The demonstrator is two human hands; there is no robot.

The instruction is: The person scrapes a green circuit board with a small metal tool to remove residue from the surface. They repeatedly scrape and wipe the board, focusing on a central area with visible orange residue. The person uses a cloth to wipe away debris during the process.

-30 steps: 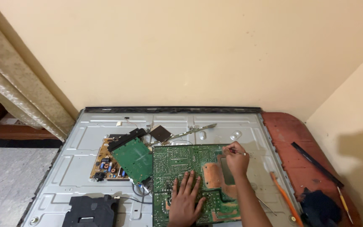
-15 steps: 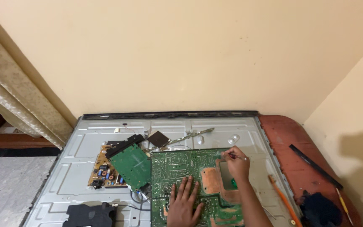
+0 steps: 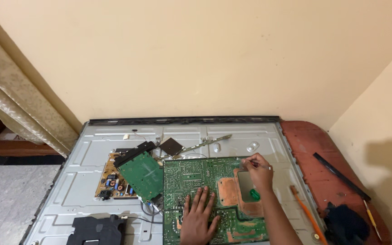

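The work in hand is on the large green circuit board (image 3: 205, 190), which lies solder side up on the grey metal back panel (image 3: 91, 149) of an opened flat screen, toward the panel's near right part. The left hand (image 3: 199, 217) is spread open, palm down and fingers splayed, pressing on the board's near middle to keep it flat. The right hand (image 3: 258, 171) sits at the board's far right corner, fingers pinched together around what looks like a thin metal tool (image 3: 247, 162), its tip resting on the board; the tool is too slim in this view to say whether it is a probe, tweezers or a small driver. Just near of that hand, a bare copper patch (image 3: 227, 190) and a small bright green spot (image 3: 254, 194) show on the board. Left of the large board, touching or overlapping its edge, a smaller green board (image 3: 142, 174) lies tilted over a yellow-brown board (image 3: 110, 181) with dark parts, and a small dark square piece (image 3: 171, 146) lies beyond them. A black block (image 3: 97, 229) sits at the panel's near left. Right of the panel, on the reddish floor strip (image 3: 307, 145), lie an orange-handled tool (image 3: 307, 213), a black rod (image 3: 341, 176) and a dark cloth (image 3: 345, 224). This reads as a point-by-point working stage on the board's corner; the next move calls for a steady tool tip, with the flat hand holding the board from sliding.
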